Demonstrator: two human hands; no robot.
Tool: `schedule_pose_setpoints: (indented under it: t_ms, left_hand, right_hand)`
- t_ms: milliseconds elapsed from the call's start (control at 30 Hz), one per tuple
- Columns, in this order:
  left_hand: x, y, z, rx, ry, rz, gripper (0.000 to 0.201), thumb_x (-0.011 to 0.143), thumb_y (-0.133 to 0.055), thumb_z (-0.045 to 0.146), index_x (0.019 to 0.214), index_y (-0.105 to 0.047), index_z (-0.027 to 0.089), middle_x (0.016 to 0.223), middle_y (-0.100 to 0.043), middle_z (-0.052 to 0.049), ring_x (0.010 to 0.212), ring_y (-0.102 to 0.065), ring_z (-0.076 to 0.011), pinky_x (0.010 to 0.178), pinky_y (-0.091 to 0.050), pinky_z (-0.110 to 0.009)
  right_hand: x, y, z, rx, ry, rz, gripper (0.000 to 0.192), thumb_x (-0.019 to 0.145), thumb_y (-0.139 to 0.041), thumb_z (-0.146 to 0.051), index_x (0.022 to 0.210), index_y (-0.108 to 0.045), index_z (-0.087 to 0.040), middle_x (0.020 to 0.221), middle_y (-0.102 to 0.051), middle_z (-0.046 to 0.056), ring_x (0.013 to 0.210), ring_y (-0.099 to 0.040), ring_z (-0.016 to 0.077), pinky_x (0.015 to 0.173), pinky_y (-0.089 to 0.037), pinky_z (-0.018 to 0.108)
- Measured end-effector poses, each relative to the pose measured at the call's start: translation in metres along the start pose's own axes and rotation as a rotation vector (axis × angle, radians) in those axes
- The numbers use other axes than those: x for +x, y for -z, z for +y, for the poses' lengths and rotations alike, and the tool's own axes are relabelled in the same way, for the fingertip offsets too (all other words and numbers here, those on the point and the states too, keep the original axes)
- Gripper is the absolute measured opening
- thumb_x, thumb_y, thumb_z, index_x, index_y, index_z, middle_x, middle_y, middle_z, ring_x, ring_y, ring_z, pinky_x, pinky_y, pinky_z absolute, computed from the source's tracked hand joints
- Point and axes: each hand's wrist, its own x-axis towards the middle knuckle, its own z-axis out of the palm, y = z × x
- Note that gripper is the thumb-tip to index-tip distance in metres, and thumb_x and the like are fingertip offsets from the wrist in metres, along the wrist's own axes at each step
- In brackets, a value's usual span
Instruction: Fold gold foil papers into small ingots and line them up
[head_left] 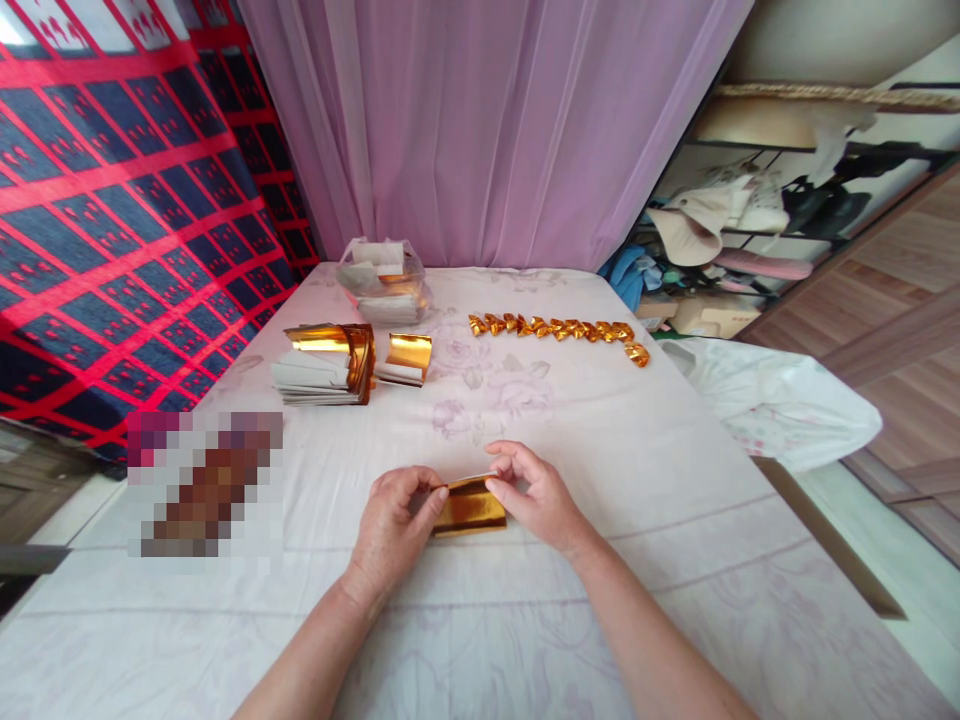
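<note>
A sheet of gold foil paper (471,511) lies low over the table's near middle, its far edge folded up and showing a pale strip. My left hand (401,510) pinches its left end between thumb and fingers. At the right end, my right hand (531,490) grips the far corner with thumb and forefinger, the other fingers curled. Beyond them, to the left, sits a stack of gold-and-white paper sheets (322,365), with a separate small bundle of foil paper (407,358) beside it. Folded gold pieces (555,328) form a row at the far right.
A clear plastic bag of paper sheets (382,282) stands at the table's back left. One folded gold piece (637,355) lies just off the row's end. A blurred-out patch (210,485) covers the left side. Beyond the right edge are a white plastic bag (787,405) and a loaded rack.
</note>
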Motion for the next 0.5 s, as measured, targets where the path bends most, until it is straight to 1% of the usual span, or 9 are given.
schedule_pose_setpoints:
  t_ms: [100,167,300,400,500]
  left_hand:
    - [0.0000,-0.0006,-0.0019,0.012,0.006,0.007,0.018,0.087,-0.055,0.033,0.077,-0.065,0.022,0.072,-0.068,0.000,0.071,-0.063,-0.0169,0.076,-0.049,-0.032]
    - [-0.0001,-0.0010,-0.0031,0.019,0.007,0.021,0.017,0.086,-0.056,0.033,0.076,-0.065,0.022,0.072,-0.068,0.000,0.071,-0.062,-0.0169,0.076,-0.049,-0.032]
    - [-0.0004,-0.0015,-0.0047,0.027,-0.004,0.036,0.016,0.086,-0.056,0.033,0.077,-0.065,0.023,0.072,-0.068,0.000,0.071,-0.063,-0.0172,0.075,-0.049,-0.032]
    - [-0.0004,-0.0014,-0.0045,0.032,-0.011,0.031,0.016,0.086,-0.056,0.032,0.078,-0.066,0.022,0.073,-0.069,0.000,0.071,-0.063,-0.0173,0.075,-0.049,-0.032]
    - [0.0001,-0.0008,-0.0031,0.036,-0.015,0.030,0.015,0.086,-0.056,0.031,0.077,-0.065,0.022,0.073,-0.069,0.000,0.071,-0.063,-0.0173,0.074,-0.049,-0.032]
  right_hand:
    - [-0.0001,0.0002,0.0013,-0.006,-0.011,-0.007,0.029,0.079,-0.058,-0.025,0.108,-0.060,-0.022,0.077,-0.064,-0.002,0.067,-0.061,0.0119,0.066,-0.052,0.025]
    - [0.0000,0.0010,0.0019,-0.011,-0.044,-0.030,0.026,0.079,-0.059,-0.026,0.105,-0.062,-0.022,0.076,-0.066,-0.002,0.065,-0.061,0.0121,0.064,-0.051,0.025]
    - [0.0004,0.0028,0.0022,-0.030,-0.122,-0.059,0.018,0.078,-0.059,-0.028,0.093,-0.067,-0.021,0.070,-0.066,-0.001,0.059,-0.058,0.0117,0.056,-0.047,0.022]
    - [0.0011,0.0038,0.0004,-0.044,-0.137,-0.064,0.012,0.077,-0.058,-0.027,0.083,-0.067,-0.020,0.066,-0.065,-0.002,0.058,-0.056,0.0115,0.053,-0.045,0.021]
    - [0.0019,0.0048,-0.0024,-0.042,-0.137,-0.082,0.009,0.077,-0.058,-0.026,0.079,-0.065,-0.020,0.068,-0.066,-0.001,0.060,-0.058,0.0116,0.055,-0.045,0.021]
